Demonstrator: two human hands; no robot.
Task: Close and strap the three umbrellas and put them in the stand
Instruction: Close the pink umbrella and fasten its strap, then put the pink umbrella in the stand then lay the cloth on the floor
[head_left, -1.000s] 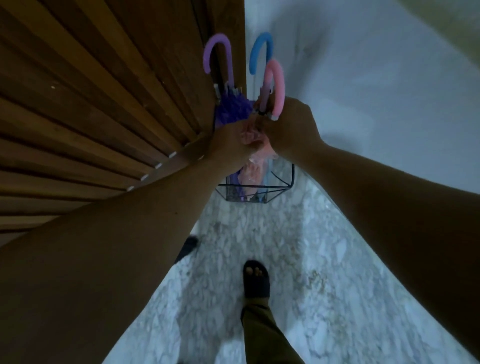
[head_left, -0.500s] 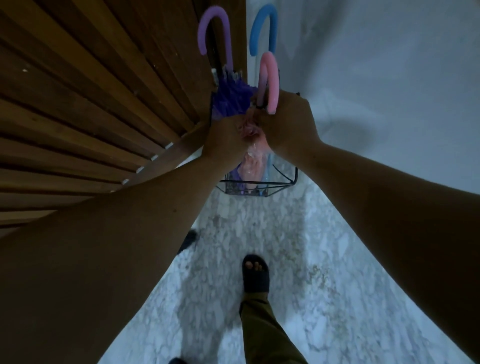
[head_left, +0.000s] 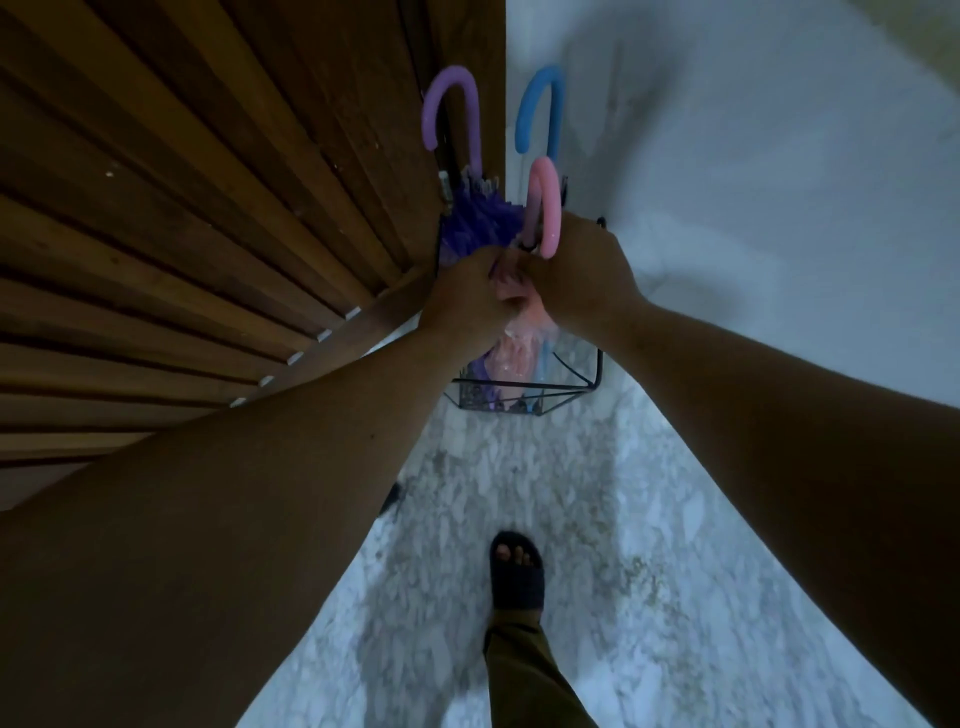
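Observation:
Three folded umbrellas stand in a black wire stand (head_left: 597, 371) on the floor. The purple umbrella (head_left: 480, 228) is at the left with its hook handle up; the blue umbrella's handle (head_left: 540, 106) rises at the back right. The pink umbrella (head_left: 544, 205) is nearest, its pale canopy showing below my hands. My left hand (head_left: 467, 304) and my right hand (head_left: 582, 275) meet just under the pink handle, and both grip the top of the pink canopy. My fingertips are hidden.
A slatted wooden wall (head_left: 208, 234) runs along the left, close to the stand. A white wall (head_left: 753, 182) is behind and to the right. The marble floor (head_left: 623, 571) spreads below, with my sandalled foot (head_left: 517, 571) on it.
Both hands stay on the pink umbrella's top. The pink handle has sunk lower relative to the purple and blue handles.

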